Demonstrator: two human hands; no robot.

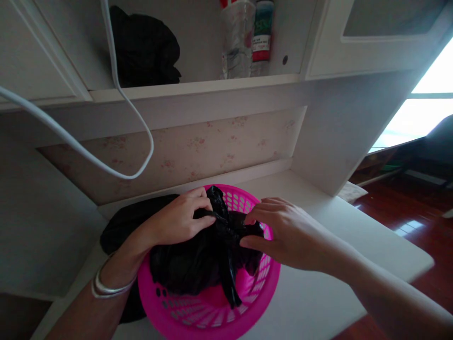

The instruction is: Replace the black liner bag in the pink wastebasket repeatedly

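A black plastic bag (191, 267), knotted near its top, lies inside a bright pink perforated basket (264, 295). My left hand (186, 215), below a wrist with silver bangles, pinches a strip of the bag beside the knot. Fingers and thumb of my right hand (278, 231) close on the bag's loose plastic on the other side, over the basket's right rim. One loose end of the bag hangs down toward the basket floor. Part of the bag is hidden behind my left hand and forearm.
A dark bundle (138, 210) lies behind and left of the basket on the white desk (304, 293). Overhead, an open shelf (212, 85) holds another black bag (145, 49), a clear plastic container (239, 42) and a spray can (262, 33). A white cable (106, 165) loops down in front at left.
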